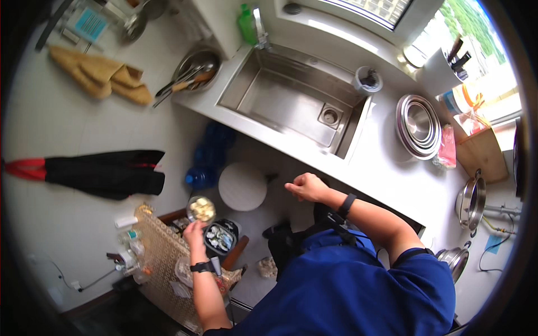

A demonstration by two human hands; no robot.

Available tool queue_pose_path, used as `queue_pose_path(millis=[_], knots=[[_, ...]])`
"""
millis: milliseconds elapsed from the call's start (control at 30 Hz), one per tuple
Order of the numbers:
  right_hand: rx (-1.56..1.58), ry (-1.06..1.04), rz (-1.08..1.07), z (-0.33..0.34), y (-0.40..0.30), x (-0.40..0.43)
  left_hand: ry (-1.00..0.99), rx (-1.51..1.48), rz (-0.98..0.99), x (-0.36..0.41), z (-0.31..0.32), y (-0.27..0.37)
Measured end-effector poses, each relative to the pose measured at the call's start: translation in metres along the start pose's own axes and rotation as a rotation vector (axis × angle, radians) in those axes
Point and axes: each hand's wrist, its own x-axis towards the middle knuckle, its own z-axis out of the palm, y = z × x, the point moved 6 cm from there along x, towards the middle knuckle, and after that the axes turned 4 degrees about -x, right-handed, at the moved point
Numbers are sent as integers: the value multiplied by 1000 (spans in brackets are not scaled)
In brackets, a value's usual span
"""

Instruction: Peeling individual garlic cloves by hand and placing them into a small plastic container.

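Observation:
My left hand (194, 234) grips the near edge of a small clear bowl (194, 218). Pale yellow-white chunks (202, 209) fill the bowl, and what they are is too blurred to tell. The bowl is level with the end of a table draped in a patterned cloth (162, 252), above a dark bin (220, 238) with crumpled litter in it. My right hand (310, 187), loosely curled with nothing visible in it, hangs in front of the counter edge. A round white stool top (242, 186) shows on the floor between my hands.
Ahead is a steel sink (290, 101) set in a white counter (378, 168). Nested metal bowls (418, 126) stand to its right, and a bowl of utensils (197, 71) to its left. Blue plastic bottles (201, 178) sit beside the stool. A black apron (105, 173) hangs on the wall.

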Motion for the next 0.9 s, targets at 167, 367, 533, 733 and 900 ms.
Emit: queue_pose_path(millis=[167, 367, 533, 733, 900], knots=[[106, 36, -125, -41, 32, 35, -441, 192, 96, -35, 228, 96], [299, 88, 75, -108, 58, 54, -767, 338, 390, -47, 403, 184], [359, 233, 130, -148, 84, 81, -921, 372, 364, -14, 490, 200], [426, 389, 259, -173, 101, 123, -1100, 573, 374, 34, 565, 225], [550, 484, 337, -173, 122, 164, -958, 501, 735, 57, 599, 264]])
